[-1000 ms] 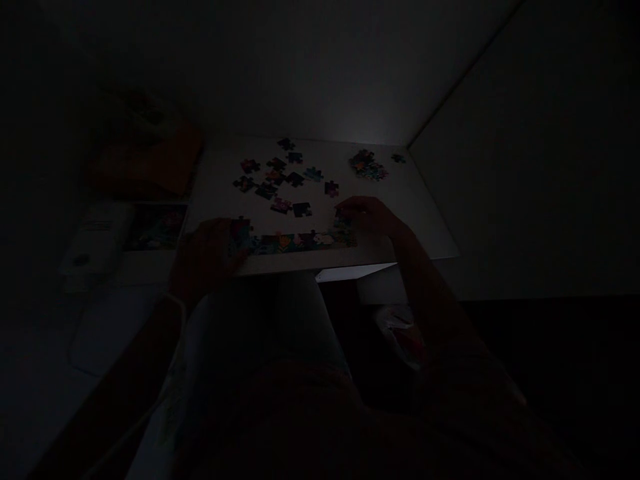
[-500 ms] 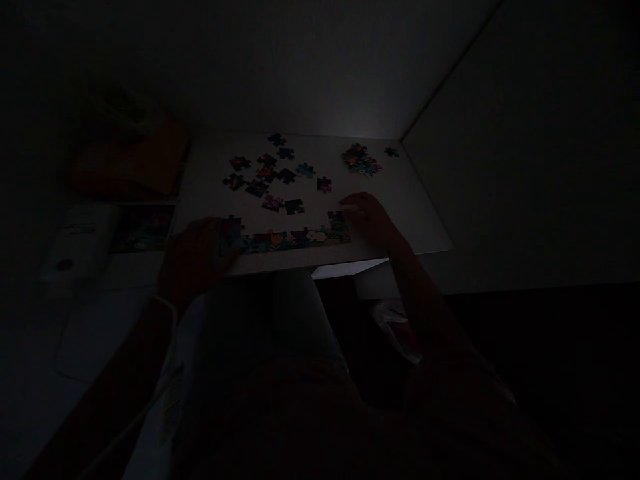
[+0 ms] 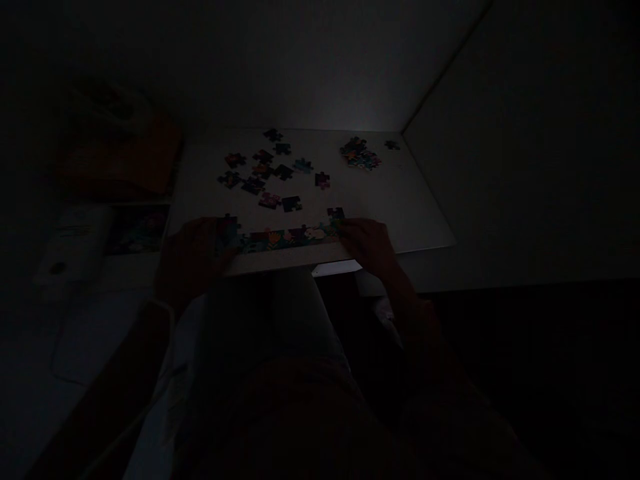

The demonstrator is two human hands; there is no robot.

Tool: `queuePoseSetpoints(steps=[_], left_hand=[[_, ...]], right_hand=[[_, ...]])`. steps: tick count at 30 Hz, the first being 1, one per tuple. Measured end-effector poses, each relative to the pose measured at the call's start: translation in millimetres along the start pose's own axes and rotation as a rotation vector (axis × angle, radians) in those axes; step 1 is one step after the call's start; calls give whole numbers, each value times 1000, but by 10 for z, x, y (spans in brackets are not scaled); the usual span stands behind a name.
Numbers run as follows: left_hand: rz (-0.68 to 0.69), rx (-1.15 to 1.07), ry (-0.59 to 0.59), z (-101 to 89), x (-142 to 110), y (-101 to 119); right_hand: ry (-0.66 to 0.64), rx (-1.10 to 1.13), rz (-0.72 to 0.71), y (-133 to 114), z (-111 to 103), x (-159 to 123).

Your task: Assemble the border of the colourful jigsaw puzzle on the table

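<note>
The scene is very dark. A joined row of colourful jigsaw pieces (image 3: 287, 237) lies along the near edge of a white table (image 3: 400, 200). My left hand (image 3: 193, 257) rests at the row's left end, its fingers over the end pieces. My right hand (image 3: 367, 241) lies at the row's right end, fingertips touching the last piece. Just above that end sits a single piece (image 3: 335, 213). Several loose pieces (image 3: 265, 173) are scattered further back. Neither hand's fingers show clearly.
A small heap of pieces (image 3: 360, 155) sits at the table's far right, with one stray piece (image 3: 392, 145) beside it. Left of the table lie a puzzle box (image 3: 137, 230) and an orange object (image 3: 125, 157). A wall closes in on the right.
My right hand has drawn back from the piece above the row and come down to the row's right end near the table edge. My left hand has stayed put.
</note>
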State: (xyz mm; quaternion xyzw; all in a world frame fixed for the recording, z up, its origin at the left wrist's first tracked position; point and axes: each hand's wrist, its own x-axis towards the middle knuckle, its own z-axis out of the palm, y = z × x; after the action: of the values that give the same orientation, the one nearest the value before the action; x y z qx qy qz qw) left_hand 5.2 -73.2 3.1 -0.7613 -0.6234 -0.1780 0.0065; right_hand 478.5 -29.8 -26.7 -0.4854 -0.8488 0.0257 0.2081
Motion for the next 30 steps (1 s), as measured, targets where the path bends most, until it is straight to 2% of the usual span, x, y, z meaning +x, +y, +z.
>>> queuePoseSetpoints(steps=[12,21,30], left_hand=[[-10,-3,-14,-12,-9,22],[-30,-28,-27,-16,-24,34],[5,-56,-54,13,-38,-3]], right_hand=[[17,-87,0,79,74,-44],[64,-29,7,-29,25,-25],[57,-19,-31,12,25,-24]])
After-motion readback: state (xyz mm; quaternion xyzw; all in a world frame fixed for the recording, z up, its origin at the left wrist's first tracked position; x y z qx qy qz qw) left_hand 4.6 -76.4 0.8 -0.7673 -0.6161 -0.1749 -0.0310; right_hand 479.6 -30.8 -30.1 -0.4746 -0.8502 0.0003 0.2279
